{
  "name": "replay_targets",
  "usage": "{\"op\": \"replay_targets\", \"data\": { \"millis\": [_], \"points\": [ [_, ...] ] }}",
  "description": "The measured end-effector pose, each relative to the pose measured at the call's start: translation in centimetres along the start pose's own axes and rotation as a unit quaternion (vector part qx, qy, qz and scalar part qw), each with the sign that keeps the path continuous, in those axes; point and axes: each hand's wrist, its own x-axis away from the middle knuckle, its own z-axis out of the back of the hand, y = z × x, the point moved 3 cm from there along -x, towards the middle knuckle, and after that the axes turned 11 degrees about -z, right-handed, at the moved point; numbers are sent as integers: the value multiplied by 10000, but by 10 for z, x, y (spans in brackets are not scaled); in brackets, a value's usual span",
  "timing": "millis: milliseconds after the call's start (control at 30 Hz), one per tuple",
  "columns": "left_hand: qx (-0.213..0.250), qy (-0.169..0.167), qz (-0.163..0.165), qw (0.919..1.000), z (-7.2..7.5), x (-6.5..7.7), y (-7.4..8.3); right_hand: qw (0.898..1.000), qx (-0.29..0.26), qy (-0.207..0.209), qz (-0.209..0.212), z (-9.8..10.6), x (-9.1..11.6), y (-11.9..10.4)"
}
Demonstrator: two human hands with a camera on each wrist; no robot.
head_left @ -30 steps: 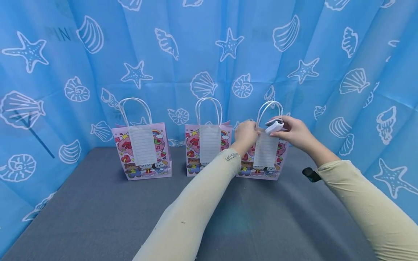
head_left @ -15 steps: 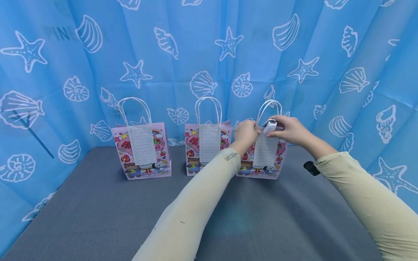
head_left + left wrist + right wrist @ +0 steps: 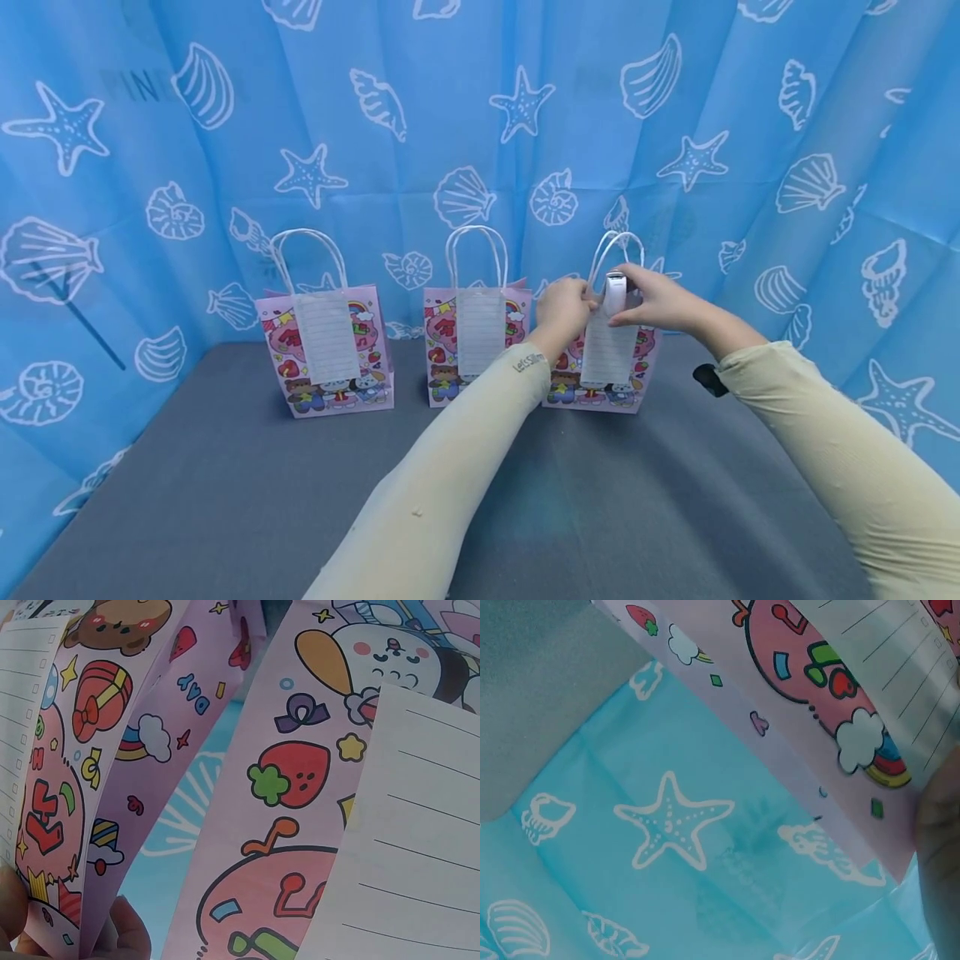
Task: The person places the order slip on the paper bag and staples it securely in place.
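Note:
Three pink cartoon-print gift bags stand upright in a row, each with white handles and a lined paper sheet on its front. At the rightmost gift bag, my left hand pinches the top edge near its left corner; in the left wrist view a thumb and finger lie on either side of the bag wall. My right hand holds a small white stapler at the top of that bag's lined sheet. In the right wrist view only the hand's edge shows; the stapler is hidden there.
The middle gift bag stands close to my left forearm, which partly covers it. Farther left is another gift bag. All stand on a dark grey tabletop, before a blue shell-print curtain.
The stapler has turned upright and moved slightly left, onto the top of the sheet, with my right hand. My left hand stays at the bag's edge.

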Motion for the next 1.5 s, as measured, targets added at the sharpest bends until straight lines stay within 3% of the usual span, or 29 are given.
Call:
{"op": "replay_targets", "data": {
  "millis": [400, 1133, 1500],
  "points": [
    [-21, -14, -35, 10000, 0, 2, 0, 9984, 269, 373, -313, -3, -3, 3],
    [28, -7, -81, 10000, 3, 3, -1, 9983, 69, 538, -236, -4, -2, -2],
    [-139, -77, -118, 9998, 1, 2, 2, 9917, -9, 1280, -108, -11, 2, 2]
  ]
}}
